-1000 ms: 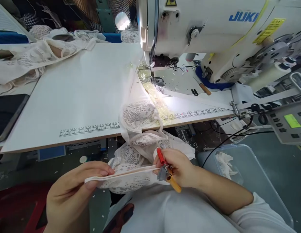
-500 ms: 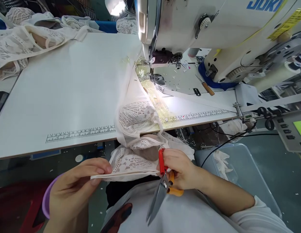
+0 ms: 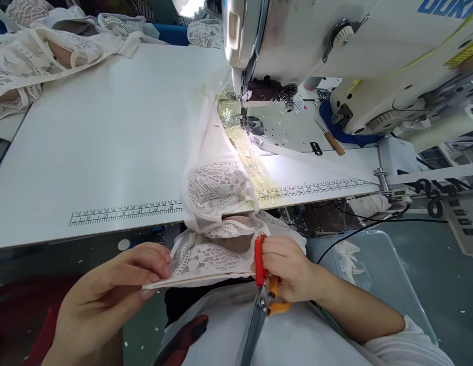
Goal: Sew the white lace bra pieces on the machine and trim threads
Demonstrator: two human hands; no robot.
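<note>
Since a moment ago the snips (image 3: 261,295) have swung so their blades point almost straight down toward the near edge. Red and orange handles sit in the closed fingers of the right hand (image 3: 287,269), which also pinches the right end of the lace garment (image 3: 206,256). White openwork lace with a plain band along its near edge, it trails from the sewing machine (image 3: 335,56) over the table (image 3: 106,152) edge. At its left end, the left hand (image 3: 106,300) pinches that band between thumb and fingers.
</note>
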